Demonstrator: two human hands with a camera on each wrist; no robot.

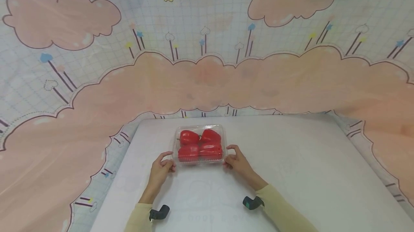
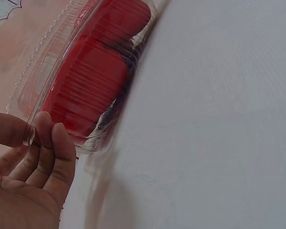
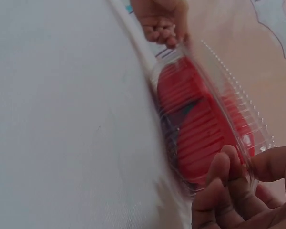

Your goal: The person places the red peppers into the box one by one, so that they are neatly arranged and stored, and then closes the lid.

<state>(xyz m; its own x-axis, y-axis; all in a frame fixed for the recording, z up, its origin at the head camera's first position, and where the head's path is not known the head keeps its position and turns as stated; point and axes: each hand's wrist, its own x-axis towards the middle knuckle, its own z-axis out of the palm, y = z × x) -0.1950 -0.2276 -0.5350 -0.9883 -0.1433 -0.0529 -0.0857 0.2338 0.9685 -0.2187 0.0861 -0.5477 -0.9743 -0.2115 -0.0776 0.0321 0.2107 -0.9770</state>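
Observation:
A clear plastic clamshell box with several red bell peppers inside stands on the white table. Its lid lies over the peppers. My left hand pinches the rim at the near left corner between thumb and fingers. At the near right corner my right hand pinches the rim in the same way. Ribbed clear walls and the peppers behind them show close up in the left wrist view. In the right wrist view, fingertips press up against the box's rim.
The white tabletop spreads around the box and out to the right. A patterned cloth with pink clouds hangs behind the table and along its sides. Dark wrist cameras sit on both sleeves.

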